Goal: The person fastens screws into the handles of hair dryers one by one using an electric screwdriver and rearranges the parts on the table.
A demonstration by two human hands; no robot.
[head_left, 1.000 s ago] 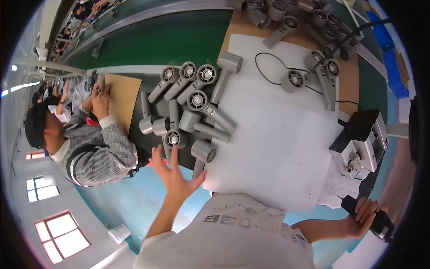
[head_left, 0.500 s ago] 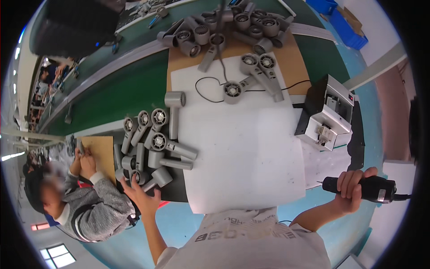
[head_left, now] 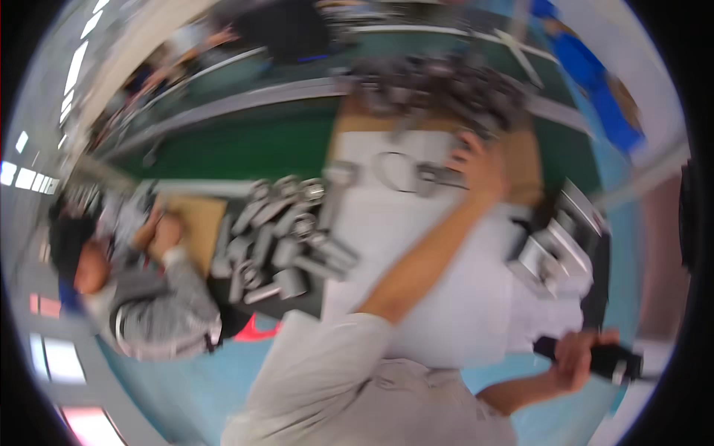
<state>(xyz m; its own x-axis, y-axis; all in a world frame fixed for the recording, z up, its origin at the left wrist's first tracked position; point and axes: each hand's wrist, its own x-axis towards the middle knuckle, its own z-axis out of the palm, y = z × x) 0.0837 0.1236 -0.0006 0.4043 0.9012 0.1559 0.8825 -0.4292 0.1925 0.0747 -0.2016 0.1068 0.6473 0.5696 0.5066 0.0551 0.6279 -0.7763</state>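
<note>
The left hand (head_left: 476,165) reaches to the far side of the white worktop (head_left: 416,245), fingers spread open over a grey hair-dryer body (head_left: 435,177) with a looped cord. Motion blur hides whether hand and dryer touch. The right hand (head_left: 576,358), near right, is closed around a black power tool (head_left: 595,360). A blurred pile of grey dryer bodies (head_left: 286,238) lies left.

We wear a light grey short-sleeved shirt, its sleeve ending above the elbow; our forearms are bare down to the left hand (head_left: 476,165) and right hand (head_left: 576,357).
</note>
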